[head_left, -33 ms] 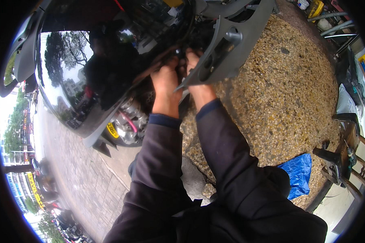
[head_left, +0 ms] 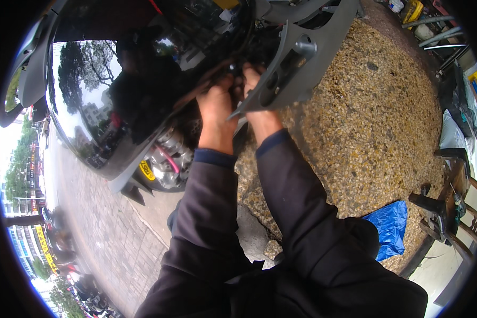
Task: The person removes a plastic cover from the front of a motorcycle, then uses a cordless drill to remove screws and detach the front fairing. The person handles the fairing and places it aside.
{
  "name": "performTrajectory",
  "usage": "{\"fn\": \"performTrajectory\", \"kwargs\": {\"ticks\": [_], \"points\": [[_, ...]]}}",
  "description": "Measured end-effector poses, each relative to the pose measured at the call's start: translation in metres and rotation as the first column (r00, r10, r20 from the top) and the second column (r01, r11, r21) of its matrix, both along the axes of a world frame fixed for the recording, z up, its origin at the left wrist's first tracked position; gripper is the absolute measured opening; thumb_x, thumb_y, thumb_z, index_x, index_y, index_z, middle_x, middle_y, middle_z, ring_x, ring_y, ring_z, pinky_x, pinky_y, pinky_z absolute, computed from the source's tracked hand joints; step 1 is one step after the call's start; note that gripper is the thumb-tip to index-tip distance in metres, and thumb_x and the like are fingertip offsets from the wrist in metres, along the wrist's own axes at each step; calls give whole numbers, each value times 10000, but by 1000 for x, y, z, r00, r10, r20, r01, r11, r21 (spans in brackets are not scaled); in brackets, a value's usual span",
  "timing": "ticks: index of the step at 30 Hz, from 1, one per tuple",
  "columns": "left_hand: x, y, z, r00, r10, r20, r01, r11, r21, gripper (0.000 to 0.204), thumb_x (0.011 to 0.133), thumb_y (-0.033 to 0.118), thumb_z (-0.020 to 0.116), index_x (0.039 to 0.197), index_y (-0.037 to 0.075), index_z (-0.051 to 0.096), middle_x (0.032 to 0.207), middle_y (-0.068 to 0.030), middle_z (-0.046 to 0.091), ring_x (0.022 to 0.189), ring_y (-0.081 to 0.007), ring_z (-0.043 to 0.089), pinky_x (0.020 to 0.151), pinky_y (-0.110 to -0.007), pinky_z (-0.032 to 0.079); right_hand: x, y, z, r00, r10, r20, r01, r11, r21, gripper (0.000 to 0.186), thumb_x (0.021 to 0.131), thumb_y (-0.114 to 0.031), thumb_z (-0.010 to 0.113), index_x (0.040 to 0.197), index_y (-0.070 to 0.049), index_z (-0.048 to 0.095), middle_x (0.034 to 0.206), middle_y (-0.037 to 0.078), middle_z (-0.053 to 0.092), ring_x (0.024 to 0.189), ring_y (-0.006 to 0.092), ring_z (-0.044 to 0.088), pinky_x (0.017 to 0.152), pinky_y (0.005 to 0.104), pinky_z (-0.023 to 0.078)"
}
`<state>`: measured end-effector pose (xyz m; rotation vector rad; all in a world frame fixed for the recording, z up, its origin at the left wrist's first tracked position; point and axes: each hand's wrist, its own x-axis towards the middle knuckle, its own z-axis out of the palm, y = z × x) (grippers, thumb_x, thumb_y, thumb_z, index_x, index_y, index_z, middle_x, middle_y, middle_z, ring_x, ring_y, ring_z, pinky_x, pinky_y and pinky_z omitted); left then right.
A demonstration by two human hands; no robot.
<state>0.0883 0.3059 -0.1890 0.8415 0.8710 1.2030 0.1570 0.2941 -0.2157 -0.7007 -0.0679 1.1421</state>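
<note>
Reaching with both bare hands out of dark sleeves [head_left: 204, 206] into the shadowed gap between black panel [head_left: 148, 79] at upper left and grey trim [head_left: 302, 69] at upper centre; holding left hand [head_left: 215, 103] by the panel's lower right edge, back toward the camera; keeping right hand [head_left: 252, 80] just beside, partly hidden behind the trim's pointed lower end; unable to tell, for either hand, spread fingers from pressed or pinching ones, losing the tips to shadow and blur.

Showing below the panel, near the left wrist: metal parts [head_left: 180, 167], red hose [head_left: 167, 158] and yellow label [head_left: 147, 170]; lying lower right on pebbled floor [head_left: 376, 122], well apart from the hands: blue bag [head_left: 388, 228]; standing at far right: wooden chair [head_left: 457, 180]; stretching across lower left: paving [head_left: 103, 233].
</note>
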Motion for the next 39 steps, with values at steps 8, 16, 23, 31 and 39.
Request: {"fn": "performTrajectory", "kwargs": {"ticks": [8,16,23,31,39], "points": [[2,1,0,1000,-2,-3,3,998,56,360,789,-115,584,1135,-26,627,896,-110,662,720,-208,654,684,-326,565,1,6,-14,1000,-13,27,12,999,47,130,952,-230,576,1046,-142,592,804,-27,533,632,81,486,492,224,372],[6,0,-1,997,21,-76,-10,991,135,356,829,-95,518,1159,-18,625,985,-131,661,691,-159,619,534,-263,505,1,7,-13,998,-54,22,53,999,11,122,946,-177,594,1056,-124,594,825,-21,543,654,83,492,517,239,398],[8,0,-4,999,27,-28,-24,991,130,374,793,-90,497,1134,-31,641,948,-129,657,686,-149,606,530,-265,500,0,3,-12,995,-82,59,80,996,46,143,937,-154,593,1064,-89,595,916,35,582,782,147,552,628,265,464],[7,2,-7,989,118,-95,-107,988,112,285,825,-41,614,1109,-51,642,944,-116,681,740,-207,654,663,-321,527,1,6,-13,993,-63,104,57,997,53,201,925,-161,597,1090,-46,607,1010,72,599,906,192,557,763,305,483],[13,-4,-8,990,140,-6,-135,967,217,281,806,-38,621,1084,-55,653,965,-113,666,857,-181,629,780,-277,507,3,6,-24,877,-109,468,111,994,23,198,911,-163,628,1054,-27,604,1030,83,601,959,197,551,836,334,471]]}}
